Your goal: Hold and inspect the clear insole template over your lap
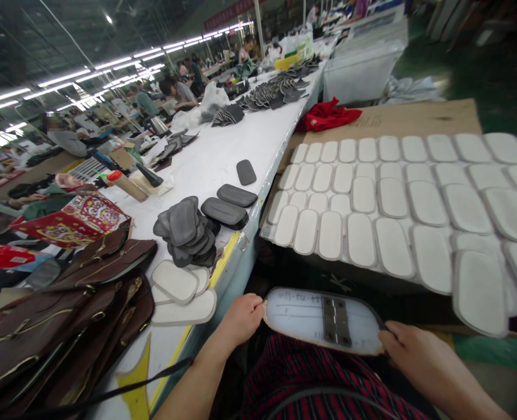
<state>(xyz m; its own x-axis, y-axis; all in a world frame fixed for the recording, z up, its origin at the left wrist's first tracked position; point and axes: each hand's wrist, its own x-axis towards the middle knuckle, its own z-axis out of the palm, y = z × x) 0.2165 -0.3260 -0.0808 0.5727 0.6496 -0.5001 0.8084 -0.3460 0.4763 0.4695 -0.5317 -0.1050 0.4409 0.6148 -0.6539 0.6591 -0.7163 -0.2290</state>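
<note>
Between my two hands, in front of my striped clothing, is a whitish oval template point(297, 318) with handwriting, ruled lines and a dark hinge-like piece point(337, 321) on its face. My left hand point(241, 318) is closed on its left end, and my right hand point(402, 344) pinches its right end. On the white table to the left lie white oval pieces point(175, 281), a heap of dark grey oval pieces point(184, 227) and two stacks of dark ovals point(226, 213). Rows of white oval pieces with grey edges point(392, 245) overlap on a cardboard-covered surface to the right.
Brown leather bags point(66, 309) and a red patterned box point(79, 219) crowd the table's left side. A red cloth point(328, 115) lies by the cardboard point(416, 119). A yellow strip point(226, 256) runs along the near table edge. Several people work farther back.
</note>
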